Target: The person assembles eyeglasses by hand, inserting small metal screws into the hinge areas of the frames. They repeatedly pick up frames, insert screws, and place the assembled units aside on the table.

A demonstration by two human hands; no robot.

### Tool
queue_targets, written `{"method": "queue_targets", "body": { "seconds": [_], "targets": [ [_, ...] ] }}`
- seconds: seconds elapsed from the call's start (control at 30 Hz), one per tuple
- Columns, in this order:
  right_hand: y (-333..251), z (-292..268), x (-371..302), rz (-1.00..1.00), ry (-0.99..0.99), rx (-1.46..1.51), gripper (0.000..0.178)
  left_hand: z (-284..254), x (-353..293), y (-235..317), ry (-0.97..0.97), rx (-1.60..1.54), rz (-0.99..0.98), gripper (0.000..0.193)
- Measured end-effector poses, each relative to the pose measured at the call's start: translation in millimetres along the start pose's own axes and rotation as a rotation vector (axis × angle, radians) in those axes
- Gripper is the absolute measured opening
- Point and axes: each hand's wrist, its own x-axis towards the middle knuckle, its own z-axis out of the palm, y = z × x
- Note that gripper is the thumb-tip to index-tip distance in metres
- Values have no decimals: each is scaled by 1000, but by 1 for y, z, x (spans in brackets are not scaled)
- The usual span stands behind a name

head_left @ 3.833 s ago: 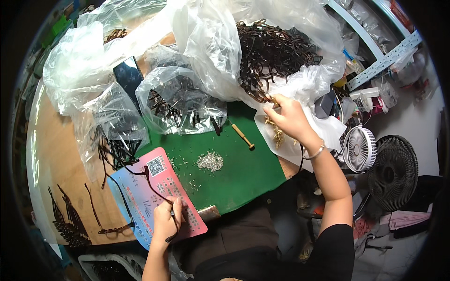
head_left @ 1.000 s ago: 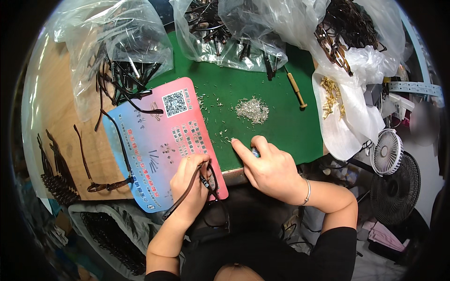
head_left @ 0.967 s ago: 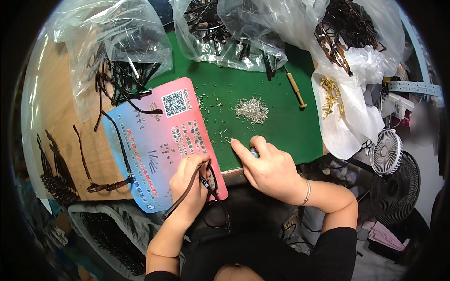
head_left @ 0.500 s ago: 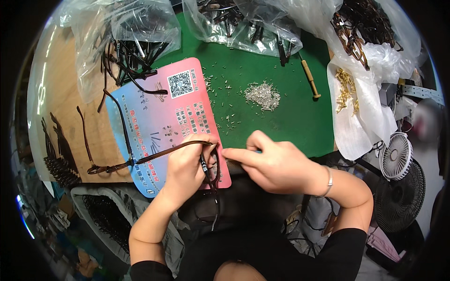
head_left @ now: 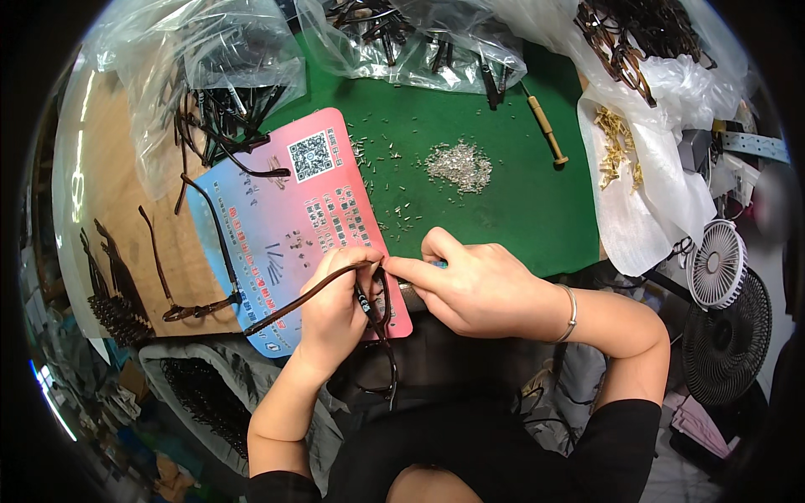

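My left hand (head_left: 331, 314) is closed around a dark brown eyeglasses frame (head_left: 303, 298). One temple reaches out to the lower left, and the rest of the frame hangs below the fingers. My right hand (head_left: 486, 289) is closed too, its index fingertip meeting the left fingertips at the frame's corner. A small blue piece (head_left: 440, 264) peeks out of the right hand; its kind is mostly hidden. Beneath the left hand lies a pink-and-blue printed mat (head_left: 281, 210) with small dark parts. Another eyeglasses frame (head_left: 197, 312) rests at its left edge.
A heap of tiny silver screws (head_left: 461, 168) sits on the green mat (head_left: 520, 218). Beyond it lies a brass-coloured screwdriver (head_left: 547, 130). Plastic bags of dark temples (head_left: 235, 109) line the back. At right are gold-coloured parts (head_left: 616, 147) on white wrapping and a small fan (head_left: 717, 264).
My right index fingertip has moved left onto the frame's corner, against my left fingers. The frame's temple has tilted, its far end dropping lower. The whole view has shifted slightly.
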Motion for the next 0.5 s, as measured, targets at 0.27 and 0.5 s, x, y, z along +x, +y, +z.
{"method": "queue_targets", "body": {
  "seconds": [0.27, 0.5],
  "targets": [
    [-2, 4, -1, -56, 59, -104, 34, 0, 1, 0, 17, -21, 5, 32],
    [-1, 5, -1, -62, 68, -84, 34, 1, -1, -2, 22, -49, -28, 30]
  ]
}}
